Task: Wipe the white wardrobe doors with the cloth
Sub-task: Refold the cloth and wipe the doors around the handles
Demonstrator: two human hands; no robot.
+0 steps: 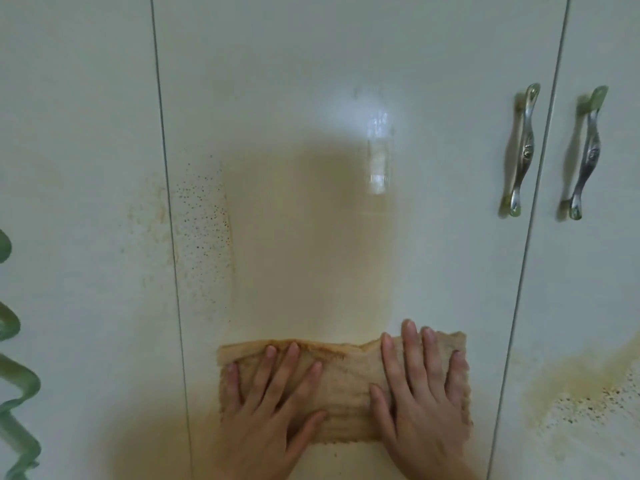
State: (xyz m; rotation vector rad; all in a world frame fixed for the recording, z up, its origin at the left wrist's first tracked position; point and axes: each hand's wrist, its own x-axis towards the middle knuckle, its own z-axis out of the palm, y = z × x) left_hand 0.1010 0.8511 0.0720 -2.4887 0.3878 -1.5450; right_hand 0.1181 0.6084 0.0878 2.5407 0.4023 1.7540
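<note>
A soiled tan cloth lies flat against the middle white wardrobe door, low in the head view. My left hand presses on the cloth's left half with fingers spread. My right hand presses on its right half, fingers also spread. Above the cloth runs a broad wet brownish streak up the door. Brown specks cover the door's left edge.
Two silver curved handles flank the seam at the right. The right door carries a yellow-brown stain with dark specks low down. The left door has faint staining; a green wavy decoration shows at the left edge.
</note>
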